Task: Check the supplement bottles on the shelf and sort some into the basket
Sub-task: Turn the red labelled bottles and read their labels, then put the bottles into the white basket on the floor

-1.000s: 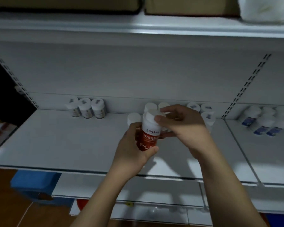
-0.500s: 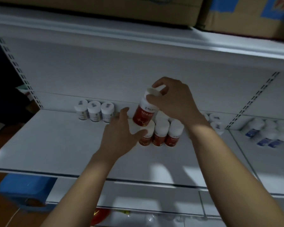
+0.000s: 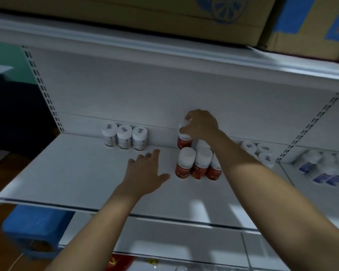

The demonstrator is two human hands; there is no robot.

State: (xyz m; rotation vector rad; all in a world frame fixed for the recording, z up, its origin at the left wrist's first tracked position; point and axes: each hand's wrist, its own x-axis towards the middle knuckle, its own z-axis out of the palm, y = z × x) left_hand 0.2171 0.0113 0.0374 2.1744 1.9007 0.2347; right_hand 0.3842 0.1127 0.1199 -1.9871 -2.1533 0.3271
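**Red bottle goes back down to the shelf**

Half a second ago the right hand (image 3: pixel 201 124) held the red bottle (image 3: pixel 184 141) up in the air. Now the bottle is down at the back of the shelf (image 3: pixel 76 173), at 12 o'clock from the row of three red bottles (image 3: pixel 199 167) and just behind it. The right hand curls over its white lid from the top and grips it.

The left hand (image 3: pixel 145 173) has let go and dropped lower. It is open and flat over the shelf, with its fingers spread, at 9 o'clock from the red row and not touching it. I cannot tell if it rests on the shelf.

Three pale bottles (image 3: pixel 123 136) stand at 11 o'clock from the left hand, by the back wall. Blue-label bottles (image 3: pixel 321 173) sit far off at 3 o'clock.
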